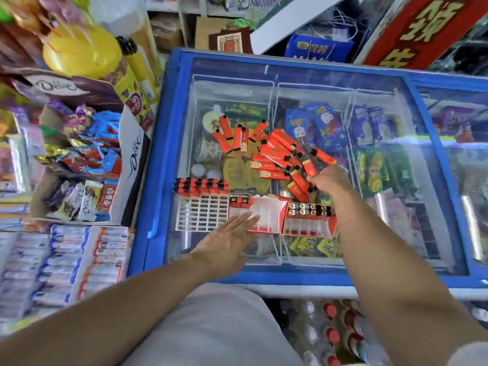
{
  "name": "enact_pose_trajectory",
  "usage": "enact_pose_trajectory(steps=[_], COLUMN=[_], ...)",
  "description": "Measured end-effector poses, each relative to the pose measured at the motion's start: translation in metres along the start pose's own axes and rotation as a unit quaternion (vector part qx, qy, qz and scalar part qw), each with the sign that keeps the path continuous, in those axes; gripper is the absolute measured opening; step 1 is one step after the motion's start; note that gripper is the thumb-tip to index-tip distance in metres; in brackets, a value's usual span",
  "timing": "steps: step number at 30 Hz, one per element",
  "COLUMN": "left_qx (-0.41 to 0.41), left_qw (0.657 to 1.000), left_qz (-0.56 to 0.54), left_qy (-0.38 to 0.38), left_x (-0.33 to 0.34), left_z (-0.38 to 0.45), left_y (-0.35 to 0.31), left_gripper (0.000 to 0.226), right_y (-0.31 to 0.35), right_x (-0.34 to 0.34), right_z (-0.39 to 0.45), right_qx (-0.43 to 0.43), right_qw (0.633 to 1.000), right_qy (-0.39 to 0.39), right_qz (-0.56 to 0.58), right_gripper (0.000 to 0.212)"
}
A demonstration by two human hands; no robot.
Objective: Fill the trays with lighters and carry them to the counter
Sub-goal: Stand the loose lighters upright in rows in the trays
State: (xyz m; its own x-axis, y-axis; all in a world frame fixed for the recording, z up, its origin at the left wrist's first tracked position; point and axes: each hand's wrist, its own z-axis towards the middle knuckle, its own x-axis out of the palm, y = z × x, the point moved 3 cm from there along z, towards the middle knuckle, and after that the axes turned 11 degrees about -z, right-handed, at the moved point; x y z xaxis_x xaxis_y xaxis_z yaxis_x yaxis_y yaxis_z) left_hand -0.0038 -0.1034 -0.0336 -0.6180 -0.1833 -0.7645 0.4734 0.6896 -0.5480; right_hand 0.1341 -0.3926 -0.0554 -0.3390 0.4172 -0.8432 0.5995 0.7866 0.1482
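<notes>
1. Setting: the work surface is the glass lid of a blue chest freezer (169,143). Loose orange lighters (277,151) lie in a scattered heap on the glass, just beyond and to the left of the right hand (327,178).

2. Right hand: reaching into the near edge of the heap, fingers curled down onto a lighter (309,168). Whether it has closed on one or is only touching it, I cannot tell; the fingertips are hidden behind the knuckles.

3. Left hand (227,239): flat, fingers extended and together, empty. Fingertips rest on or just over the near edge of the middle tray (264,217). Appears to steady it; contact not certain.

4. Trays, relative to the left hand: white grid tray (202,213) just left of the fingertips, one far row filled with lighters standing black caps up. Middle tray at the fingertips, a few lighters in its far-left corner. Right tray (309,220) sits between the two forearms, far row filled.

5. Handling judgement, lighters: small, rigid, light plastic bodies, probably smooth and somewhat slick. Pinch across the flat faces mid-body, cap end up, so each drops straight into a cell.

6. Handling judgement, trays: thin plastic or card, light even when loaded, likely to flex and to slide on glass. Hold both short ends, level, when carrying; tilting could spill a partly filled row.

7. Progress estimate: early; most cells empty.
</notes>
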Motion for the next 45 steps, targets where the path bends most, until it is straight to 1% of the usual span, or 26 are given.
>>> enact_pose_trajectory(steps=[1,2,4,6,7,8,9,10,12,13,14,16,19,22,26,30,32,34,35,36,37,39,41,43,45], left_qx=[-0.009,-0.018,-0.026,-0.023,-0.023,-0.024,-0.024,-0.025,-0.024,-0.022,-0.019,-0.017,-0.031,-0.033,-0.028,-0.026,-0.020,-0.012,-0.006,0.004,0.014,0.039,0.048,0.025,-0.025], left_qw=[1.000,0.999,0.999,0.999,0.999,0.999,0.999,1.000,0.999,0.997,0.994,0.987,0.984,0.985,0.982,0.984,0.985,0.989,0.991,0.993,0.995,0.994,0.988,0.984,0.981], left_qz=[-0.014,-0.025,-0.033,-0.033,-0.032,-0.028,-0.021,-0.011,0.028,0.060,0.094,0.140,0.148,0.139,0.154,0.149,0.146,0.135,0.124,0.110,0.098,0.093,0.106,0.129,0.161], left_qy=[-0.007,-0.013,-0.021,-0.020,-0.017,-0.012,-0.005,0.003,0.028,0.044,0.061,0.083,0.099,0.099,0.105,0.096,0.088,0.067,0.050,0.028,0.002,-0.050,-0.100,-0.116,-0.109], left_x=[-0.002,-0.003,-0.004,-0.002,0.000,0.002,0.004,0.006,0.011,0.013,0.014,0.017,0.018,0.016,0.015,0.015,0.016,0.017,0.015,0.012,0.009,0.001,-0.006,-0.009,-0.009], left_z=[-0.004,-0.007,-0.010,-0.010,-0.008,-0.007,-0.006,-0.005,-0.004,-0.004,-0.004,-0.003,-0.001,-0.001,-0.002,-0.003,-0.004,-0.005,-0.005,-0.005,-0.005,-0.004,-0.003,-0.001,0.001], left_y=[0.006,0.011,0.017,0.017,0.016,0.015,0.015,0.016,0.018,0.017,0.016,0.014,0.013,0.012,0.010,0.009,0.009,0.008,0.006,0.003,0.000,-0.008,-0.013,-0.012,-0.004], left_gripper=[0.060,0.059,0.057,0.058,0.059,0.060,0.061,0.063,0.066,0.067,0.067,0.067,0.069,0.070,0.069,0.067,0.066,0.064,0.064,0.063,0.061,0.057,0.057,0.068,0.083], right_y=[0.000,0.000,0.005,0.013,0.019,0.024,0.030,0.034,0.042,0.043,0.044,0.044,0.047,0.049,0.050,0.054,0.052,0.048,0.044,0.040,0.034,0.022,0.013,0.008,0.007], right_x=[-0.004,-0.010,-0.024,-0.035,-0.040,-0.043,-0.045,-0.045,-0.036,-0.029,-0.022,-0.006,0.016,0.040,0.055,0.055,0.047,0.034,0.026,0.018,0.011,-0.001,-0.006,-0.004,0.002], right_z=[-0.003,-0.008,-0.029,-0.063,-0.082,-0.101,-0.119,-0.133,-0.151,-0.155,-0.156,-0.156,-0.153,-0.152,-0.155,-0.160,-0.162,-0.159,-0.152,-0.141,-0.125,-0.089,-0.057,-0.034,-0.021], right_qx=[-0.005,-0.015,-0.056,-0.113,-0.144,-0.181,-0.220,-0.257,-0.315,-0.328,-0.331,-0.329,-0.309,-0.292,-0.294,-0.314,-0.303,-0.284,-0.269,-0.242,-0.204,-0.126,-0.084,-0.066,-0.058], right_qw=[1.000,0.999,0.988,0.972,0.964,0.956,0.952,0.951,0.947,0.941,0.935,0.928,0.934,0.939,0.927,0.920,0.921,0.924,0.928,0.939,0.953,0.980,0.991,0.993,0.992], right_qy=[-0.017,-0.052,-0.144,-0.200,-0.202,-0.195,-0.179,-0.147,-0.061,-0.032,-0.020,-0.028,-0.096,-0.118,-0.171,-0.171,-0.212,-0.249,-0.253,-0.244,-0.218,-0.136,-0.065,-0.019,0.017], right_qz=[-0.003,-0.009,-0.015,0.048,0.093,0.120,0.118,0.088,-0.015,-0.074,-0.125,-0.174,-0.149,-0.136,-0.159,-0.160,-0.123,-0.062,-0.043,-0.037,-0.045,-0.073,-0.080,-0.095,-0.106], right_gripper=[0.031,0.028,0.023,0.022,0.021,0.021,0.021,0.020,0.019,0.018,0.018,0.020,0.022,0.021,0.030,0.033,0.031,0.023,0.018,0.014,0.013,0.020,0.029,0.032,0.041])
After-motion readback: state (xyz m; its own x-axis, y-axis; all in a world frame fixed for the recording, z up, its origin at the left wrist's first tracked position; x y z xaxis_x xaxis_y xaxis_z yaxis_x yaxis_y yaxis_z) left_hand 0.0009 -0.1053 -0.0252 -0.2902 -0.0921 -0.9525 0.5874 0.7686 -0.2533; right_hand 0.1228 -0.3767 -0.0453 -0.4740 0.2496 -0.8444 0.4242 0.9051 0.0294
